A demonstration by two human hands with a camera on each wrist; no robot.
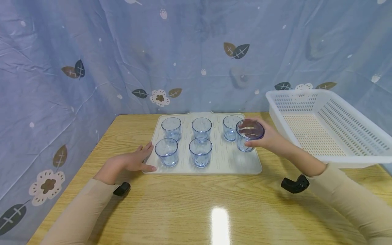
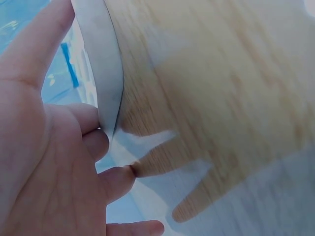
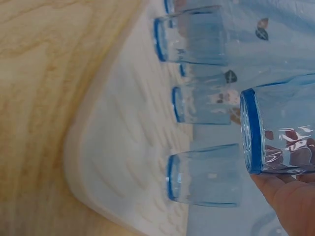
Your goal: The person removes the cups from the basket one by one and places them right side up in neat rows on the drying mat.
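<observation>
My right hand (image 1: 265, 135) grips a clear bluish glass (image 1: 245, 144) by its side, above the right part of the cream tray (image 1: 237, 163). In the right wrist view this glass (image 3: 288, 128) hangs off the tray, fingers (image 3: 290, 196) against its wall. On the tray stand a back-right glass (image 1: 229, 131), a back-middle glass (image 1: 201, 127), a back-left glass (image 1: 171, 126), a front-left glass (image 1: 167, 153) and a front-middle glass (image 1: 200, 153), all upright. With fingers spread, my left hand (image 1: 134, 161) touches the tray's front-left corner; the left wrist view shows its thumb along the tray rim (image 2: 106, 54).
A white perforated plastic basket (image 1: 283, 127) sits on the right of the wooden table (image 1: 171, 207). Behind the tray and along the left side hangs a blue patterned cloth (image 1: 196, 61). The held glass is close beside the back-right glass.
</observation>
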